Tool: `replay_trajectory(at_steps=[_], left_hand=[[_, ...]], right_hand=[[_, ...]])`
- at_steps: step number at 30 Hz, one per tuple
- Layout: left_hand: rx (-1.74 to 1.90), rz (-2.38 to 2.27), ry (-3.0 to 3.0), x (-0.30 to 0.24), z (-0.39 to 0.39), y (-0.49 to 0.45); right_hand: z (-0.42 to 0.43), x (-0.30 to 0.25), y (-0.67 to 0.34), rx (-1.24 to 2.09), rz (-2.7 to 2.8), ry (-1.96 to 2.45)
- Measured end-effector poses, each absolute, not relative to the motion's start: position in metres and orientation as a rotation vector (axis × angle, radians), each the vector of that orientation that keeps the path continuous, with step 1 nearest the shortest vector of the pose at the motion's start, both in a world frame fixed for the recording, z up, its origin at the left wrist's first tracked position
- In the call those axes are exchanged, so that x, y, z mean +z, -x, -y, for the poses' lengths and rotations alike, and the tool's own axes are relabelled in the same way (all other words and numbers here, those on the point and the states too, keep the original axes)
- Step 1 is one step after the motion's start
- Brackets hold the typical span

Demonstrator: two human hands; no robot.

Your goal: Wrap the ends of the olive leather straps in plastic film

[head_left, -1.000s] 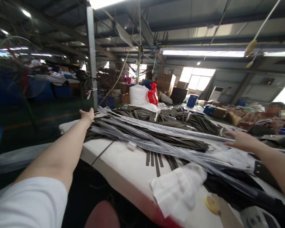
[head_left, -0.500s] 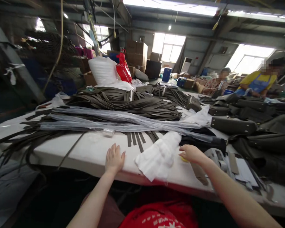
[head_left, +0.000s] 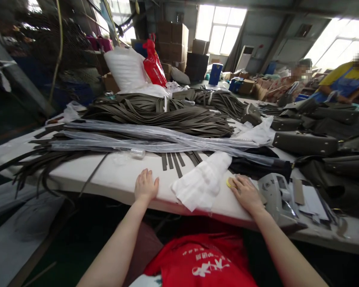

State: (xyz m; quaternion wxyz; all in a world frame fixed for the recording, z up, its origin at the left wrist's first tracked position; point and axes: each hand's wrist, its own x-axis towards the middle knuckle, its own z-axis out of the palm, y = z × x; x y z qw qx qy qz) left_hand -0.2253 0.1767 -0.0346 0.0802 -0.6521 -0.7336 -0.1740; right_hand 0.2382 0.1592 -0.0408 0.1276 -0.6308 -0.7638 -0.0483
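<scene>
My left hand (head_left: 145,186) lies flat and open on the white table (head_left: 113,175) near its front edge, holding nothing. My right hand (head_left: 245,193) rests palm down on the table with its fingers over a small yellow round thing (head_left: 229,182). Between the two hands lies a crumpled white cloth (head_left: 201,182). Just beyond them, dark grey strips (head_left: 173,161) poke out from under long clear plastic sleeves (head_left: 155,140). A big heap of dark straps (head_left: 164,115) covers the middle of the table.
A grey device (head_left: 277,197) sits right of my right hand. Dark bags (head_left: 305,142) crowd the right side. A white roll (head_left: 124,67), a red bag (head_left: 153,63) and cardboard boxes (head_left: 172,38) stand behind. Two people (head_left: 344,81) work at the far right.
A second ago both arms reached far out over the strap heap. Both hands came back to the table's front edge, and the right hand has settled flat over the yellow thing.
</scene>
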Motion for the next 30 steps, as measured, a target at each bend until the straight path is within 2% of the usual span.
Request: replay_trajectory(at_steps=[6,22,30], left_hand=[[-0.555,2.219,1.938,-0.029,-0.175,0.222],[-0.557,2.222,1.942,-0.031,-0.176,0.222],[-0.531,2.189,1.932,-0.032,-0.176,0.222]], right_hand=[[-0.150,-0.050,-0.229,-0.182,2.167,1.819],[-0.149,-0.032,-0.231,-0.274,1.997,1.869],[-0.120,-0.033,-0.147,0.156,2.260,1.295]])
